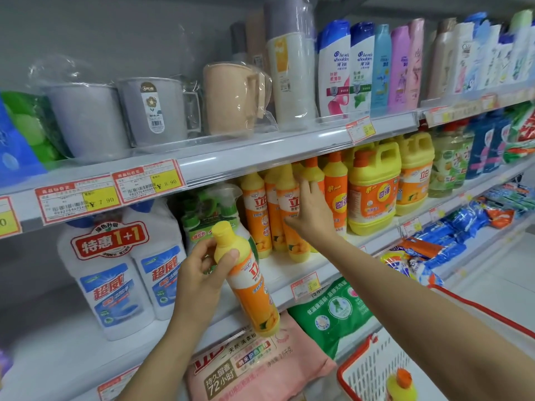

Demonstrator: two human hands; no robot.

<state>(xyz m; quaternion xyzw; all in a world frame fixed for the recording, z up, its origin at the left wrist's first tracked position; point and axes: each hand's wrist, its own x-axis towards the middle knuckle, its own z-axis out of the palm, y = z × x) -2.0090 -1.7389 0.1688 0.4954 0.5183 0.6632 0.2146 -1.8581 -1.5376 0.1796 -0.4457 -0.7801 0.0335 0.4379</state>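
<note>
Held bottle (252,287): orange body, yellow cap. Gripped by L hand (202,273) round neck and shoulder, thumb across front, fingers curled behind. Held in air on near side of mid shelf (292,274), left of centre. Long axis tilted: cap up-left, base down-right, twd basket (346,369).

R hand (311,211): nothing held. Fingers (304,183) straight, slightly spread, laid against upper part of front bottle (286,202) in row of same product. No wrap seen; contact looks light.

Key relation: front bottle stands just beyond R palm on the far side, upright, long axis vertical. R hand is much nearer to it than L, which is occupied. Judged: fingers wld have to be closed round the neck for a take. Neighbours stand touching on both sides, so tipping them is the risk.

Basket: near right, below R forearm, red rim, white mesh. One orange-capped bottle (401,384) seen inside.

Surface/room: white metal shelving, price tags on edges. Twin-pack cleaner (115,273) to left, yellow jugs (373,186) to right. Mugs (162,111) and shampoo (335,68) on shelf above. Pink bag (254,369) and green bag (338,311) below. Headroom over row is tight under upper shelf.
</note>
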